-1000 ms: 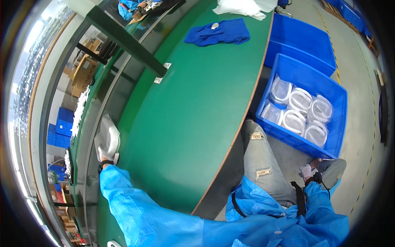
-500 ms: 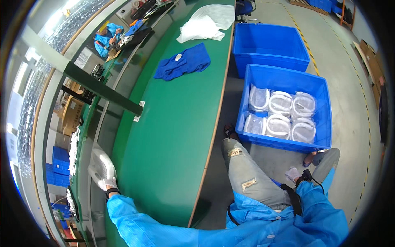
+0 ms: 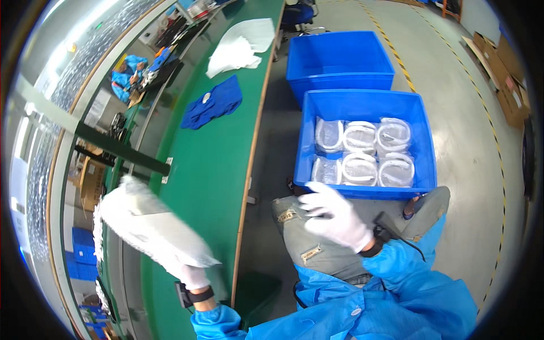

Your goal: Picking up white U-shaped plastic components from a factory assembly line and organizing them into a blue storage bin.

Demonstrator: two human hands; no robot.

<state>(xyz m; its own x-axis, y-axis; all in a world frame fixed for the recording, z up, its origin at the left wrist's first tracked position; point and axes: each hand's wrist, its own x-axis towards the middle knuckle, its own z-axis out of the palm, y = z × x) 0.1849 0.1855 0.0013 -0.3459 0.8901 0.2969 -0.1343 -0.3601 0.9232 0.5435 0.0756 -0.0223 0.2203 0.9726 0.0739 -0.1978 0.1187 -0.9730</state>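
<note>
My left hand (image 3: 194,276), in a white glove, grips the near end of a white plastic-bagged item (image 3: 153,229), raised over the left side of the green workbench (image 3: 209,164). The bag is motion-smeared, and what lies inside cannot be made out. My right hand (image 3: 335,220), also gloved, hangs above my lap with its fingers apart and nothing in them. Just beyond it stands a blue bin (image 3: 426,147) with several clear-bagged white curved pieces (image 3: 359,169) lying in two rows.
A second blue bin (image 3: 340,79) stands behind the first. On the bench lie a blue cloth (image 3: 214,103) and white packing sheets (image 3: 241,48). A dark post (image 3: 122,148) slants down to the bench. Across the bench, a person in blue (image 3: 126,79) works; cardboard boxes (image 3: 510,93) stand far right.
The bagged item has been lifted from the bench's far left side and brought nearer in my left hand. My right hand has risen from beside my leg to the bin's near edge.
</note>
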